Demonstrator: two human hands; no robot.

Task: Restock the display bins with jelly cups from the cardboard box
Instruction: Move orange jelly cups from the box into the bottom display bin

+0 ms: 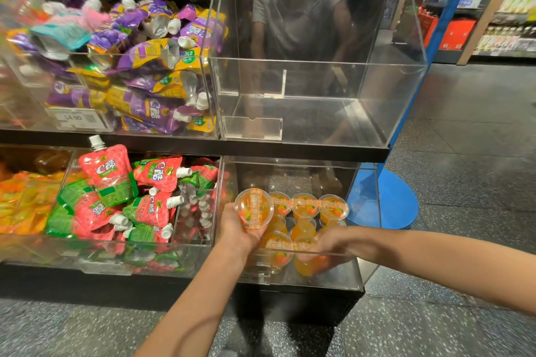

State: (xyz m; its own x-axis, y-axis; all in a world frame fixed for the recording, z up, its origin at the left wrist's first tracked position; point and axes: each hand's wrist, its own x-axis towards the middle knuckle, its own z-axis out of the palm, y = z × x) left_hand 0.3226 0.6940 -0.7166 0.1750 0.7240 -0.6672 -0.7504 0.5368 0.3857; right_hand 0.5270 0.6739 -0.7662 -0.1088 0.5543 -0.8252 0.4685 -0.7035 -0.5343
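Lower right bin [359, 269]: clear acrylic, open-topped, partly stocked with orange jelly cups [304, 206], clear tubs with orange-and-white printed lids. Three cups stand upright in a row toward the bin's rear, others lie tilted or inverted nearer its front wall. One cup [253, 209] is raised above the bin's left side, lid tipped toward the camera.
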